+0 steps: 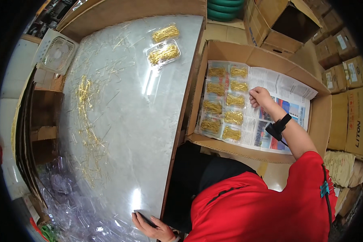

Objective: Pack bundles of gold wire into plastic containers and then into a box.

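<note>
My right hand (260, 98) is over the cardboard box (270, 55) on the right, its fingers curled beside the right column of clear plastic trays. Whatever its fingertips pinch, if anything, is hidden. The nearest tray (235, 100) is filled with thin gold-coloured wire pieces, and several more like it lie in two columns on newspaper (288, 78). My left hand (153, 229) rests at the near edge of the grey table (137, 117), closed around a dark flat object (144, 217) that I cannot identify. Two filled trays, one (163, 53) nearer than the other (165, 33), stand at the table's far right.
Loose gold wire pieces (84, 101) are strewn along the table's left side. A heap of clear plastic trays (80, 213) lies at the near left. A white fan (59, 52) stands at the far left. Cartons (347, 117) are stacked on the right, beyond the open box's raised walls.
</note>
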A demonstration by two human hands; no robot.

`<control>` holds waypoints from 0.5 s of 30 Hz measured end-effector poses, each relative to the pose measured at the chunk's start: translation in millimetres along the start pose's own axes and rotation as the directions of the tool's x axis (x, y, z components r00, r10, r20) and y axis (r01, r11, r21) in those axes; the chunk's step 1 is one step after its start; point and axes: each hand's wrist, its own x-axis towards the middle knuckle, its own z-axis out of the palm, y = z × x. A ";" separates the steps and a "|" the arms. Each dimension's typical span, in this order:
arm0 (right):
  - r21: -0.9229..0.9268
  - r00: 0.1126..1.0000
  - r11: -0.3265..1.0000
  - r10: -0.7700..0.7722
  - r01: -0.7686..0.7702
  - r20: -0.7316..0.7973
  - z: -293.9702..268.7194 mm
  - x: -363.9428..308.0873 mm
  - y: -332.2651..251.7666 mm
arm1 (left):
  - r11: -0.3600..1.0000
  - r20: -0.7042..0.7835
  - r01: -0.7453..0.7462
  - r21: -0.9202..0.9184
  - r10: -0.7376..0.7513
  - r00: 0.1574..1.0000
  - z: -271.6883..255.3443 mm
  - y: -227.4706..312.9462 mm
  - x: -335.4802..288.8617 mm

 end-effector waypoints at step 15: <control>-0.006 0.997 0.999 -0.038 0.039 0.072 1.9 -0.2 8.6 | 1.000 0.018 0.022 0.014 -0.022 1.000 1.5 0.9 -1.9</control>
